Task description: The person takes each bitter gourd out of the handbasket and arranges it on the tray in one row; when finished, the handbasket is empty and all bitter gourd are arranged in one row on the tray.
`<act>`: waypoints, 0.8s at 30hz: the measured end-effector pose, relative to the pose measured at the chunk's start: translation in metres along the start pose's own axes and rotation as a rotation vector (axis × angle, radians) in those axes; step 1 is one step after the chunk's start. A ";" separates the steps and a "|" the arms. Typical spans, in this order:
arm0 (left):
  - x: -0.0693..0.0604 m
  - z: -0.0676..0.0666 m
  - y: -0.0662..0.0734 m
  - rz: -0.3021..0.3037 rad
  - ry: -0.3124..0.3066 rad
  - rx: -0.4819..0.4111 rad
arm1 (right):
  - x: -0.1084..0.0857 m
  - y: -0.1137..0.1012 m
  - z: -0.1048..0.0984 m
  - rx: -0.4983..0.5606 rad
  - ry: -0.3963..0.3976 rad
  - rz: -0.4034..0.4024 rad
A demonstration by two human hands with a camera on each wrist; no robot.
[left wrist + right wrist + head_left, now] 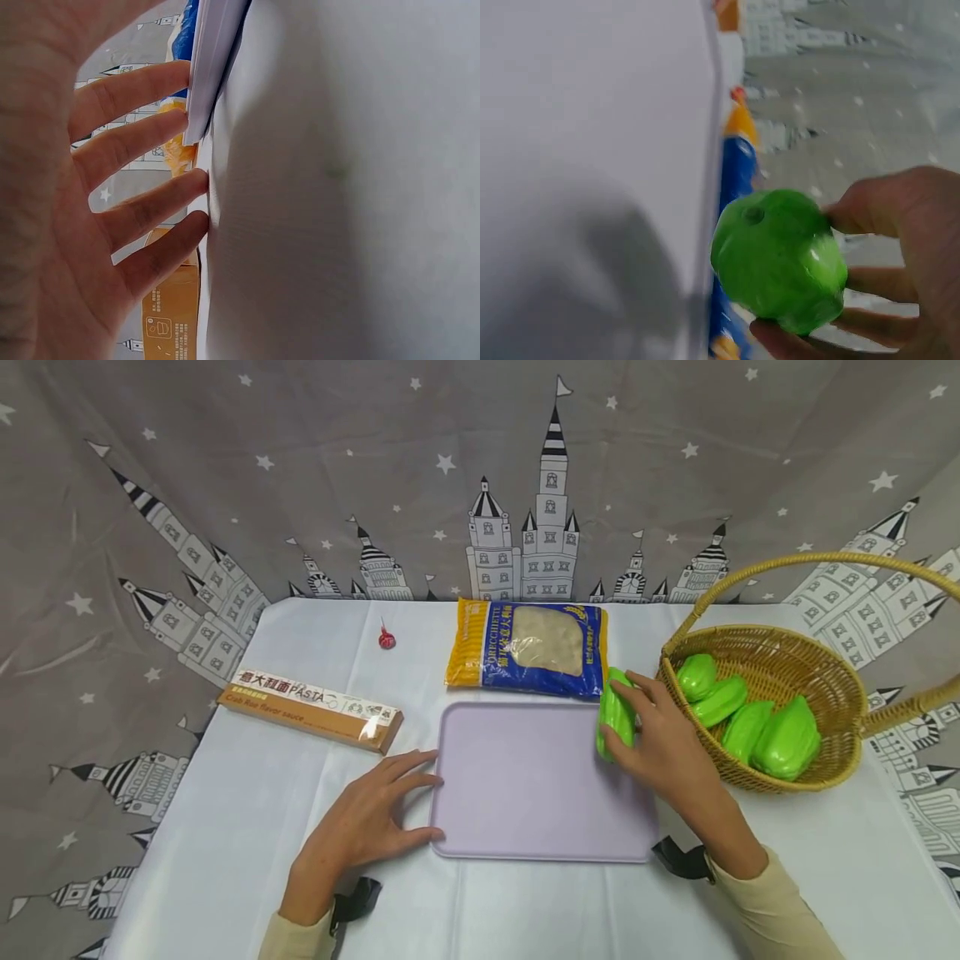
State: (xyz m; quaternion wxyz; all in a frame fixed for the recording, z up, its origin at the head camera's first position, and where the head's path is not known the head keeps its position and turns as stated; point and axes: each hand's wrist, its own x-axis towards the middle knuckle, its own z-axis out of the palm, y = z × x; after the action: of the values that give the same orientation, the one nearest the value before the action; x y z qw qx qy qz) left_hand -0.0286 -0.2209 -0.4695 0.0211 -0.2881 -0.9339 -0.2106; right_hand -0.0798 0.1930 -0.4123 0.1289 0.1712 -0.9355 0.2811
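My right hand pinches a green, ridged vegetable-like piece above the right part of a lilac tray. In the right wrist view the green piece sits between the thumb and fingers of the right hand. With fingers spread, my left hand rests at the tray's left edge. The left wrist view shows the fingers of the left hand by the tray's rim. A wicker basket to the right holds several similar green pieces.
Behind the tray lies a blue and yellow pasta bag. A long pasta box lies at the left, and a small red item is behind it. The basket's tall handle arches up at the right.
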 end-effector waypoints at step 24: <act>-0.003 0.001 0.004 -0.006 0.005 0.014 | 0.025 -0.071 0.085 0.155 -0.337 -0.059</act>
State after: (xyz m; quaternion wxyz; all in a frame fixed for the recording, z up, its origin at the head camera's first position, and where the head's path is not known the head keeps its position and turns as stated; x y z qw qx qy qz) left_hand -0.0239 -0.2196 -0.4695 0.0249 -0.2845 -0.9362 -0.2050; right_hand -0.0873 0.0827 -0.4385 -0.0350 0.2524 -0.9139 0.3160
